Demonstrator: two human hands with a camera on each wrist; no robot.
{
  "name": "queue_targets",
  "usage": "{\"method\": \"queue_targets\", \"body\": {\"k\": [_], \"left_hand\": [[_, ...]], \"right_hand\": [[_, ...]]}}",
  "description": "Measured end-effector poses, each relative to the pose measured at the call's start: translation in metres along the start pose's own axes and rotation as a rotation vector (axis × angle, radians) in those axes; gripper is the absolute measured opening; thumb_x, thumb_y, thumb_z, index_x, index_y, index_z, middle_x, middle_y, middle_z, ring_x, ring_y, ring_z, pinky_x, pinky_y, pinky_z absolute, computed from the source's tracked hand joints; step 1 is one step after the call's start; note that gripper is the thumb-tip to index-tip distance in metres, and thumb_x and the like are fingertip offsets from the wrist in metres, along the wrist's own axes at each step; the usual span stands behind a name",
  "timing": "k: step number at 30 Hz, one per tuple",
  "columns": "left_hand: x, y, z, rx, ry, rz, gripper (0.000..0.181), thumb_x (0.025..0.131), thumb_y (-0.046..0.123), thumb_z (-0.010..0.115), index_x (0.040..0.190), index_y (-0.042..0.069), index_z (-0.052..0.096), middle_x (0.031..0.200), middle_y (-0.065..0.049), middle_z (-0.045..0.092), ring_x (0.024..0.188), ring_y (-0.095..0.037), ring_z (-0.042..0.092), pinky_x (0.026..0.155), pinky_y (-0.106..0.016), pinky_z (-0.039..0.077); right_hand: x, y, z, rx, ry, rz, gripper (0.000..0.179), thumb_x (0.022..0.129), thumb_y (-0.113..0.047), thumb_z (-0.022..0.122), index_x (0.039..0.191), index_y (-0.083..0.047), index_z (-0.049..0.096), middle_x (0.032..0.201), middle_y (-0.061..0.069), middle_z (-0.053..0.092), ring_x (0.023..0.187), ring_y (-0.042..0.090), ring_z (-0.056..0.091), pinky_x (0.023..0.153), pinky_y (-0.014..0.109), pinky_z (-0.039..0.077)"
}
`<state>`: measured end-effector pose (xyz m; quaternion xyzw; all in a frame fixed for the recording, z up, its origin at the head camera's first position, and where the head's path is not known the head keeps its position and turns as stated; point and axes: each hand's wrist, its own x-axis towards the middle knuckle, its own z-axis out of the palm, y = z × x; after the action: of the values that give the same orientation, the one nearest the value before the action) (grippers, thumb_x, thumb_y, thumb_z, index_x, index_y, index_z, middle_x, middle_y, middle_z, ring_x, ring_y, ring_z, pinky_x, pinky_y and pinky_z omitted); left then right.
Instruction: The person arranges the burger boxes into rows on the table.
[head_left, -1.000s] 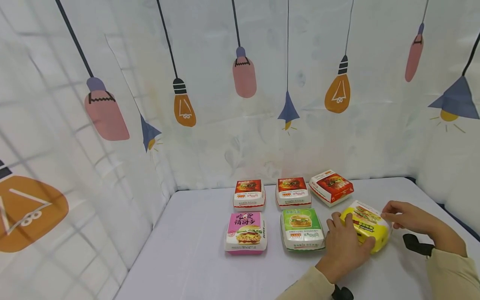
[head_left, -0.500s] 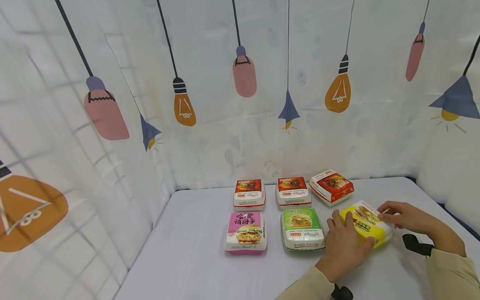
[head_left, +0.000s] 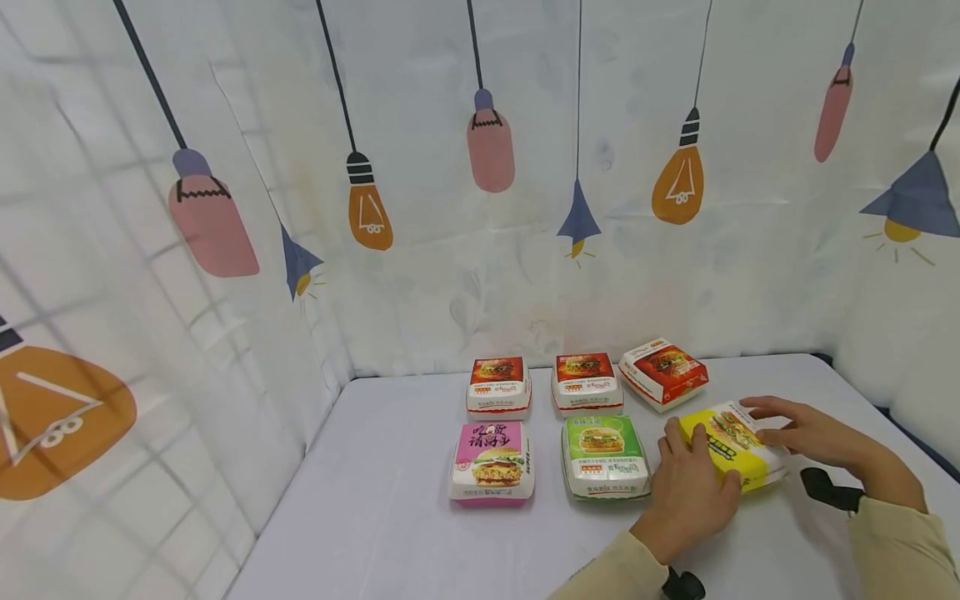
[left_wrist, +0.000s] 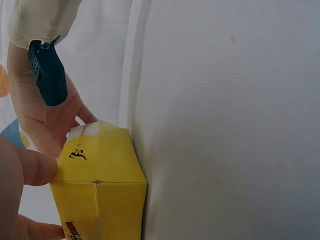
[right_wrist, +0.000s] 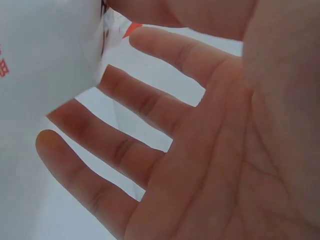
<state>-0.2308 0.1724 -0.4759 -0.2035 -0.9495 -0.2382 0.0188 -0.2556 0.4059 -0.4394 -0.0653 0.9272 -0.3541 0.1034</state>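
Observation:
A yellow and white burger box (head_left: 723, 446) lies on the table between both hands, at the right of the head view. My left hand (head_left: 690, 496) holds its near left side, fingers on the left edge and thumb along the front. Its far right side is held by my right hand (head_left: 825, 435), index finger at the back edge and thumb at the right corner. In the left wrist view the box's yellow sides (left_wrist: 112, 155) rest on the tabletop. The right wrist view shows spread fingers (right_wrist: 145, 105), with some fingertips hidden behind the box's white face (right_wrist: 45, 55).
A green burger box (head_left: 606, 458) stands just left of the left hand, with a pink one (head_left: 492, 467) beyond it. Behind are three red and white boxes: left (head_left: 498, 389), middle (head_left: 587, 385) and a slanted one (head_left: 663, 375). Fabric walls border the table (head_left: 360, 533).
The yellow box has turned slightly counterclockwise on the table. The right hand's fingertips have shifted left and away along its edge. The left hand has barely moved; the other boxes stay put.

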Motion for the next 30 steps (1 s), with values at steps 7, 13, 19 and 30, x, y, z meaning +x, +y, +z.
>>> {"method": "queue_targets", "body": {"k": [7, 13, 19, 30], "left_hand": [[0.0002, -0.0012, 0.0003, -0.025, -0.001, 0.024, 0.061, 0.096, 0.050, 0.061, 0.149, 0.024, 0.048, 0.153, 0.003, 0.031, 0.118, -0.012, 0.044, 0.081, -0.022, 0.050], [0.0018, -0.0007, -0.0012, 0.001, 0.008, 0.040, 0.054, 0.098, 0.047, 0.061, 0.147, 0.026, 0.050, 0.149, 0.005, 0.034, 0.117, -0.010, 0.047, 0.077, -0.021, 0.050], [0.0028, -0.0005, -0.0040, 0.031, 0.028, 0.055, 0.049, 0.098, 0.047, 0.064, 0.142, 0.028, 0.055, 0.141, 0.008, 0.041, 0.110, -0.008, 0.049, 0.072, -0.020, 0.049], [0.0013, 0.0009, -0.0085, -0.066, 0.002, 0.024, 0.033, 0.098, 0.038, 0.068, 0.129, 0.029, 0.063, 0.125, 0.010, 0.044, 0.089, -0.003, 0.049, 0.069, -0.020, 0.047]], "right_hand": [[0.0014, 0.0014, 0.0047, 0.012, 0.002, -0.020, 0.068, 0.101, -0.024, 0.059, 0.156, 0.003, 0.029, 0.153, 0.042, 0.032, 0.125, 0.059, 0.047, 0.082, 0.054, 0.054], [0.0035, 0.0005, 0.0071, 0.003, 0.011, -0.018, 0.068, 0.099, -0.021, 0.057, 0.157, 0.001, 0.028, 0.157, 0.040, 0.027, 0.121, 0.045, 0.048, 0.079, 0.045, 0.049], [0.0047, 0.0009, 0.0057, 0.001, 0.003, 0.000, 0.068, 0.099, -0.023, 0.057, 0.156, 0.002, 0.028, 0.157, 0.041, 0.025, 0.119, 0.046, 0.052, 0.082, 0.047, 0.050], [0.0040, -0.0005, 0.0060, 0.012, -0.009, -0.002, 0.068, 0.101, -0.026, 0.058, 0.154, 0.006, 0.028, 0.154, 0.043, 0.026, 0.118, 0.052, 0.057, 0.084, 0.054, 0.055]]}}
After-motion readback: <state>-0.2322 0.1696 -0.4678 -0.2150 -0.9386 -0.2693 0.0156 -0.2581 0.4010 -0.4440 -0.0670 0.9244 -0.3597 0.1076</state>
